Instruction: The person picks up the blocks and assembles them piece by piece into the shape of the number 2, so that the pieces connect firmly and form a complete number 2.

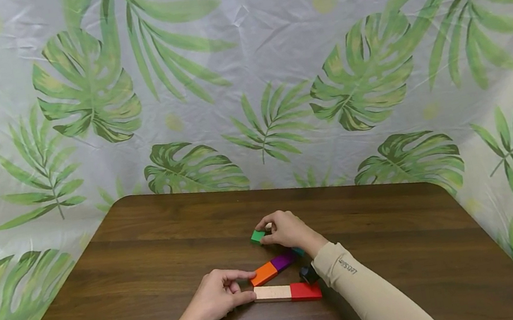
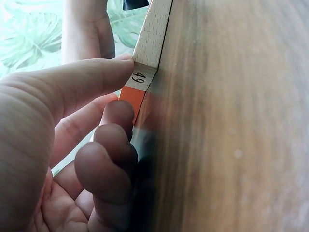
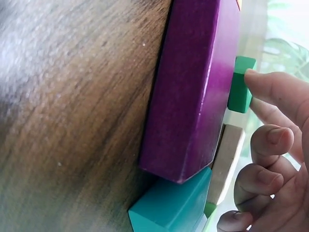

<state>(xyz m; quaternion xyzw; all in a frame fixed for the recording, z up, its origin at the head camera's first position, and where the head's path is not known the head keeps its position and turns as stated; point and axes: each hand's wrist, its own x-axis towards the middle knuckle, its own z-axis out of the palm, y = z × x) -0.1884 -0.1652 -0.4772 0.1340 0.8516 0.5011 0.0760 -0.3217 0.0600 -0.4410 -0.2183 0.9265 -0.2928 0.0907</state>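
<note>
My right hand (image 1: 291,232) pinches a small green block (image 1: 257,237) between thumb and index finger, its other fingers loosely bent. With its thumb, my left hand (image 1: 218,295) touches the near end of a plain wooden block (image 1: 272,292). Its index finger rests against an orange block (image 1: 262,274). In the left wrist view, printed digits mark the plain block's end (image 2: 141,77). A red block (image 1: 305,290) adjoins the plain one. A purple block (image 3: 183,92) continues from the orange, with a teal block (image 3: 171,200) at its far end, partly hidden by my right wrist.
Beyond the purple block in the right wrist view lie a pale wooden block (image 3: 227,159) and a bit of light green (image 3: 210,209). The brown wooden table (image 1: 170,225) ends at a leaf-patterned cloth (image 1: 271,67) behind.
</note>
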